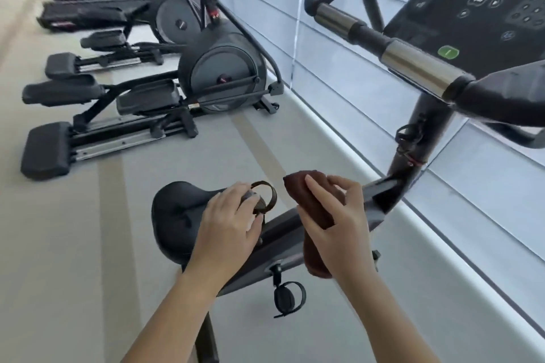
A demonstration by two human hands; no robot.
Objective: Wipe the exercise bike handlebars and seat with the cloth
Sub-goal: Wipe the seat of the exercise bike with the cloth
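The exercise bike's black seat [177, 209] sits low in the middle of the head view. My left hand [227, 227] lies over the seat's front end with its fingers loosely bent and nothing in its grip. To its right, my right hand [336, 221] grips a folded brown cloth [309, 200] in the air above the bike frame, apart from the seat. The handlebars [413, 65], black with shiny metal sleeves, cross the upper right well above both hands. The cloth's lower end hangs down behind my right wrist.
The bike's dark console [472, 3] stands behind the handlebars. A strapped pedal [267, 196] shows just past my left fingers, another pedal [287, 298] below the frame. Elliptical machines [218, 74] line the floor at left. A window wall with a ledge [413, 230] runs along the right.
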